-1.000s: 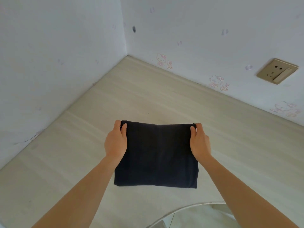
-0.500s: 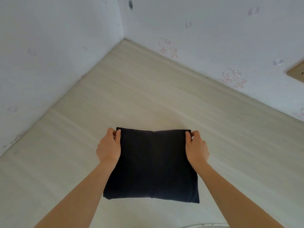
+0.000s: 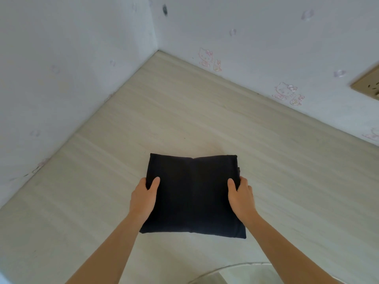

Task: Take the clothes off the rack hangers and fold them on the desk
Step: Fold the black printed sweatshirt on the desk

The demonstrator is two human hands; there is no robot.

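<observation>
At centre frame, your left hand [image 3: 143, 198] and right hand [image 3: 242, 196] pinch opposite side edges of the folded black cloth square [image 3: 193, 196], thumbs on top. It lies between them on the pale wooden desk [image 3: 205, 119], slightly longer front-to-back, equally near both hands.

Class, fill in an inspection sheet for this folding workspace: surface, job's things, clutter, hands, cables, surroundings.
Surface: pale wood-grain desk, set in a corner.
Job's things: one black folded garment lying flat on the desk; no rack or hangers in view.
Clutter: nothing seen.
Hands: left hand and right hand grip the garment's side edges, thumbs on top.
Cables: nothing seen.
Surroundings: white walls with cartoon cat stickers; wall socket at right.
</observation>
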